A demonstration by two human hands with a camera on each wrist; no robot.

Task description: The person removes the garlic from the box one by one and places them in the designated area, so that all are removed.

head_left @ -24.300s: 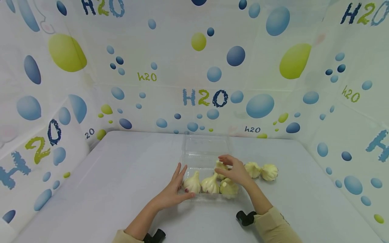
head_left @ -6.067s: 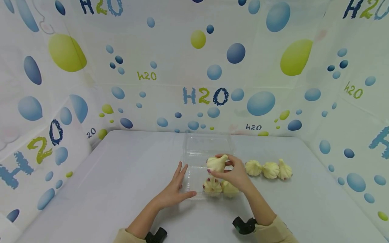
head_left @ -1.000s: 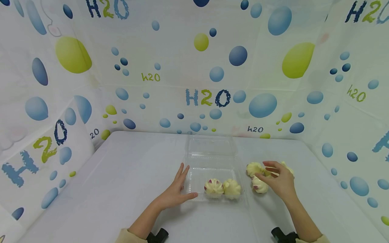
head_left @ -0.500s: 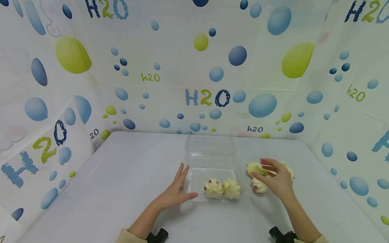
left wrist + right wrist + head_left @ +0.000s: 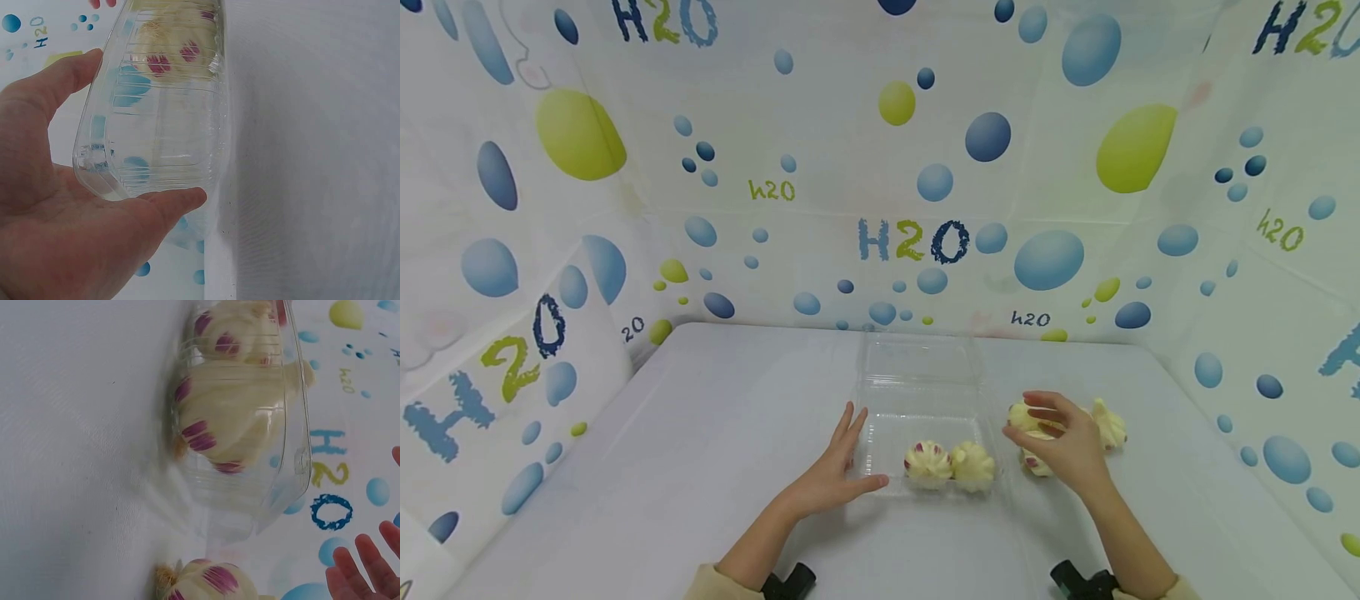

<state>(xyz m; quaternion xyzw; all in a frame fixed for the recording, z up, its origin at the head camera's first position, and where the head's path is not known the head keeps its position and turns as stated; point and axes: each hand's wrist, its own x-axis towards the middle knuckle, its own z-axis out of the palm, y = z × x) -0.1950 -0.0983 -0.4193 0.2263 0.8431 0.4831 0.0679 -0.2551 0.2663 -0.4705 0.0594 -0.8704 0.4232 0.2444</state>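
Observation:
A clear plastic clamshell container (image 5: 887,429) lies with its lid folded back, away from the person. Two garlic bulbs (image 5: 928,463) sit along its front wall, one beside the other. My left hand (image 5: 823,479) is at the left front corner, fingers straight and spread; in the left wrist view its thumb (image 5: 178,203) lies against the container's wall. My right hand (image 5: 1069,446) hovers over garlic bulbs on the table to the right, fingers loosely bent, holding nothing. One bulb (image 5: 1036,465) shows below its thumb, another (image 5: 1021,415) behind its fingers, partly hidden.
A further garlic bulb (image 5: 1108,425) stands right of the right hand. The white table (image 5: 737,400) is backed by a sheet (image 5: 820,108) printed with blue and green drops. Dark camera mounts (image 5: 790,581) sit at both wrists.
Earlier the container held several bulbs; now it holds two, and more lie on the table at right. Over the last second my right hand drifts left, while my left hand stays put.

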